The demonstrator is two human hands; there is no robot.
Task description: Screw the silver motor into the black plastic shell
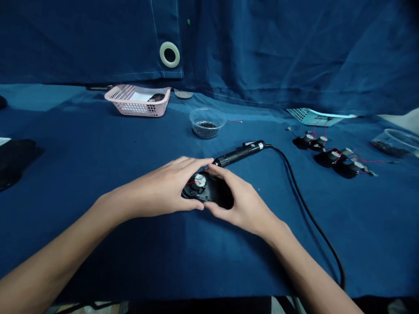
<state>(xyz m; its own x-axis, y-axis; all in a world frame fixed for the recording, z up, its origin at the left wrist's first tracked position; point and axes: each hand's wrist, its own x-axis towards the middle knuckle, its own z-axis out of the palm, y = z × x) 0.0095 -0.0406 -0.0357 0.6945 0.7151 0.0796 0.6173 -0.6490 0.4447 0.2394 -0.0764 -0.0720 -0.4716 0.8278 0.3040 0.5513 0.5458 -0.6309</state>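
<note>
A small black part (209, 192) with a round white and metal piece and a thin red wire on top rests on the blue cloth at the centre. My left hand (166, 189) curls round its left side, fingers bent over the top. From the right, my right hand (242, 203) grips the same part with thumb and fingers. Just behind the hands lies a black electric screwdriver (240, 153), its cable running off to the right.
A clear bowl of small dark screws (207, 123) and a pink basket (139, 101) stand further back. Several black parts with red wires (334, 157) lie at the right. The black cable (310, 213) curves to the front edge. Dark objects (15, 161) sit at far left.
</note>
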